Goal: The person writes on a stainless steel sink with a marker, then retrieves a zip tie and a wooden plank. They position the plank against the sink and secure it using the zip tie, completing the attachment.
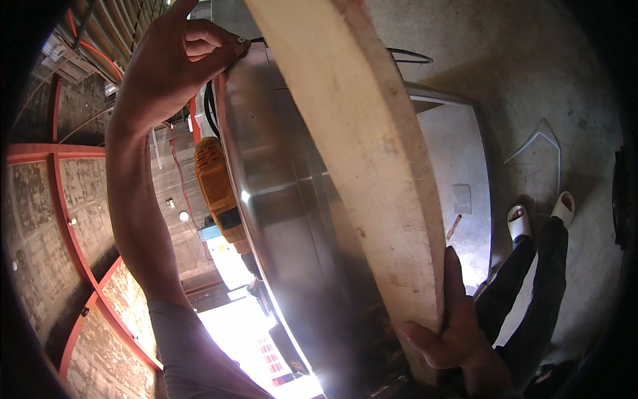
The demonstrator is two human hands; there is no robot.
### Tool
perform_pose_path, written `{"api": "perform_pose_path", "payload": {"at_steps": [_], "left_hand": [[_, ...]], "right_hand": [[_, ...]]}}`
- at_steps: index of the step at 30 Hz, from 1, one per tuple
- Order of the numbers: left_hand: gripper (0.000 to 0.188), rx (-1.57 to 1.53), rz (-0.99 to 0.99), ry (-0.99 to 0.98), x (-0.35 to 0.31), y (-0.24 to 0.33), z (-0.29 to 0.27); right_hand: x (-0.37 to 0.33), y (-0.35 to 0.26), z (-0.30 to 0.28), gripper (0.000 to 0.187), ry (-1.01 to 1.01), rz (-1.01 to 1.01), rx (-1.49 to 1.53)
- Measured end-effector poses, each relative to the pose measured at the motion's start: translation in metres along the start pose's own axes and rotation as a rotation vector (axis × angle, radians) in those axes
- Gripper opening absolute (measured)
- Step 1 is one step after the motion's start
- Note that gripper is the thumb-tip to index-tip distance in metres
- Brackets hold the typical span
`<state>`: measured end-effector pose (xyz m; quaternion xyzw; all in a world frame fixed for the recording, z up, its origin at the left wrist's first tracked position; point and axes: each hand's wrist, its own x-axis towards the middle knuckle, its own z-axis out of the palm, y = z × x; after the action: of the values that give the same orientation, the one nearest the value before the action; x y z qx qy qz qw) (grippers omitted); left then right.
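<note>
A long, pale wooden beam [372,153] slants across the middle, in front of a shiny metal panel [259,139]. My right hand [452,332] grips the beam near its lower end, thumb on the face and fingers along the edge. At the upper left, my left hand [206,50] is closed in a pinch at the panel's top corner. A small, pale round piece [242,40] shows at its fingertips, its kind unclear. The beam hides part of the panel.
An orange-yellow power tool [214,183] sits beside the panel's left edge. On the right are a white sheet [458,153], a brush-like tool [454,228], a bent white strip [555,149] on concrete, and legs [541,279] in dark trousers with white slippers. Red metal framing [63,213] stands left.
</note>
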<state>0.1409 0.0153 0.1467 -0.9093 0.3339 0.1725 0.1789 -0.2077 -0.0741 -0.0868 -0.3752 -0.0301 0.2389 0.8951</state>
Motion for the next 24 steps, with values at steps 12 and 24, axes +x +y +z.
{"api": "perform_pose_path", "payload": {"at_steps": [12,24], "left_hand": [[0.104,-0.020,-0.034,0.022,-0.001,0.009,0.001],[0.088,-0.184,-0.149,0.237,-0.021,-0.033,0.009]], "right_hand": [[0.000,0.004,-0.001,0.104,-0.003,-0.136,-0.129],[-0.016,0.009,-0.020,0.110,0.379,-0.165,0.227]]}}
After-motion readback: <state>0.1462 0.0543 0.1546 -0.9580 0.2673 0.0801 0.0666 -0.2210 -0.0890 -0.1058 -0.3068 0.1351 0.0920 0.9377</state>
